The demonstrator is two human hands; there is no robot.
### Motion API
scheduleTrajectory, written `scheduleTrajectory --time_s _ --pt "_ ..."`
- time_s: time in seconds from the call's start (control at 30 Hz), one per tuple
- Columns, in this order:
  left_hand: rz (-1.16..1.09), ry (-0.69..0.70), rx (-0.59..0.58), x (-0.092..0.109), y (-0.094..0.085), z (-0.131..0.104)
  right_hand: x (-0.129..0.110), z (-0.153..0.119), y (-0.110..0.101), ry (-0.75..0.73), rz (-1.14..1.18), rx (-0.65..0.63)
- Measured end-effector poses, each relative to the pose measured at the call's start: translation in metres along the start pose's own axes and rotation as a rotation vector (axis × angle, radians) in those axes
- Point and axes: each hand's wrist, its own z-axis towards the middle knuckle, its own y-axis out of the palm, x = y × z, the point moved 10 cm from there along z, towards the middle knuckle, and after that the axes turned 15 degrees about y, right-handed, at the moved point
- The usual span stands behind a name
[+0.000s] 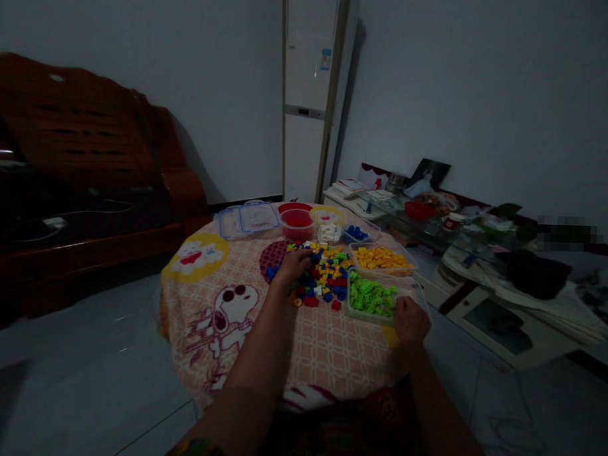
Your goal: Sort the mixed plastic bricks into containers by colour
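Observation:
A loose pile of small toy building bricks (327, 272) in red, blue, yellow, green and white lies on the cloth-covered round table. My left hand (295, 264) reaches palm down into the left part of this pile. Its fingers are bent together, and their tips are hard to make out among the bricks. At the right, my right hand (411, 321) is closed at the near right corner of a clear plastic box (368, 317). Green bricks (371, 295) fill much of that box, right beside the hand's fingers.
Behind the green box stands a box of yellow bricks (383, 258). Farther back are blue bricks (356, 233), white bricks (329, 233) and a red-filled tub (297, 222). Clear lids (259, 218) lie at the back left. A cluttered glass-topped cabinet (414, 218) stands beyond the table.

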Motion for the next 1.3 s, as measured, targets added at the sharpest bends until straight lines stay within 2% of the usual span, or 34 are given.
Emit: scheduleTrajectory --time_s 0.17,0.3,0.37,0.5,0.67,0.77,0.9,1.13,1.2,1.3 --pt "-0.01 -0.041 0.141 -0.02 -0.033 -0.009 0.0 0.001 0.002 -0.01 -0.006 -0.004" --pt "0.05 -0.212 0.241 -0.047 -0.068 -0.032 0.0 0.001 0.002 -0.013 -0.013 0.004" --pt "0.107 -0.296 0.211 -0.055 -0.075 -0.042 0.0 0.0 0.002 -0.018 -0.013 0.001" --pt "0.183 -0.356 0.06 -0.058 -0.066 -0.045 0.0 0.0 0.002 -0.01 0.001 -0.007" --pt "0.212 -0.248 -0.09 -0.045 -0.041 -0.033 0.001 0.0 0.0 0.002 0.011 -0.009" --pt "0.325 -0.191 -0.141 -0.039 -0.035 -0.028 0.001 -0.001 0.001 0.009 0.015 -0.012" --pt "0.466 -0.153 -0.149 -0.036 -0.034 -0.025 0.0 0.0 0.001 -0.011 0.016 -0.014" --pt "0.484 -0.148 -0.139 -0.034 -0.031 -0.024 0.0 0.001 0.001 -0.011 0.009 -0.02" --pt "0.499 -0.159 -0.09 -0.032 -0.036 -0.024 -0.001 0.0 0.0 -0.01 0.01 -0.013" --pt "0.476 -0.154 0.061 -0.025 -0.051 -0.022 -0.002 -0.002 -0.002 -0.007 0.014 -0.006"
